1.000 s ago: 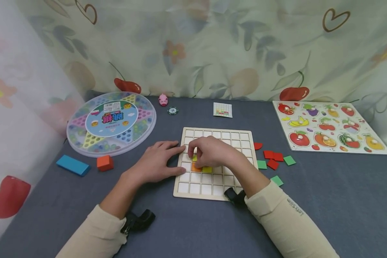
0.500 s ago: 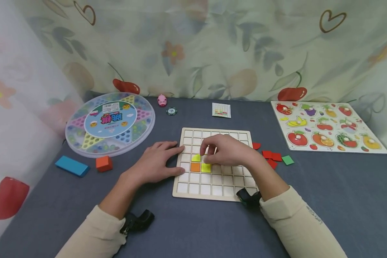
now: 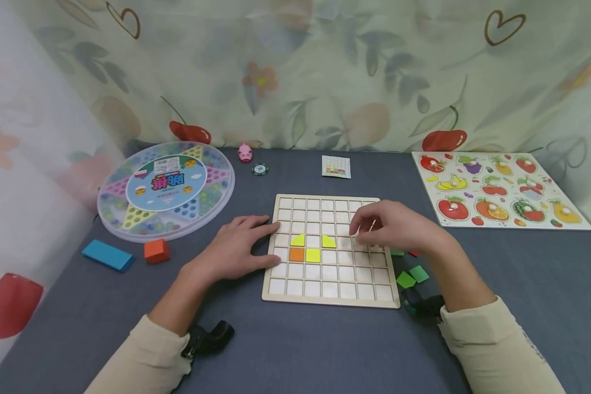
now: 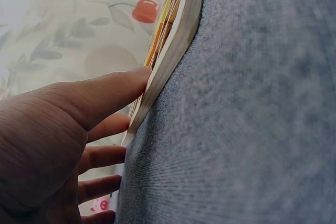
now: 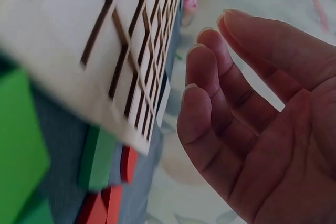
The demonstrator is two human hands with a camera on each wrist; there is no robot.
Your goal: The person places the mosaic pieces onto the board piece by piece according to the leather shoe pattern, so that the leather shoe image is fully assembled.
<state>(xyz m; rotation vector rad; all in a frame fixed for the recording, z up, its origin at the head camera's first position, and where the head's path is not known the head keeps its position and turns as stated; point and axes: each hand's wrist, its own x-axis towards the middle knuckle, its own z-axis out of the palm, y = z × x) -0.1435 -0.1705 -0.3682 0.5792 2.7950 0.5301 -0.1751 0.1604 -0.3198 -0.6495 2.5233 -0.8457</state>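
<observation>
Grey tablecloth point(image 3: 295, 339); right hand point(image 3: 399, 227) hides red tiles point(image 3: 413, 254).

Wooden grid board point(image 3: 331, 295) w/ 3 yellow tiles point(image 3: 313, 255) + 1 orange tile point(image 3: 296, 254); green tiles point(image 3: 406, 279), grey cloth point(image 3: 325, 350), floral curtain point(image 3: 325, 71).

Two bare hands, cream sleeves, black wrist straps

The person wears a long-sleeved cream top; each sleeve point(image 3: 143, 358) ends in a ribbed cuff partway up the forearm, leaving the wrist bare. The right sleeve point(image 3: 497, 350) carries a small line of dark lettering along the outer side, too small to read. A black strap with a blocky black mount sits at each wrist point(image 3: 209, 335), beside the cuff. The left hand point(image 3: 233, 249) and the right hand point(image 3: 399, 227) are bare, with no rings or gloves showing and short, unpainted nails.
</observation>
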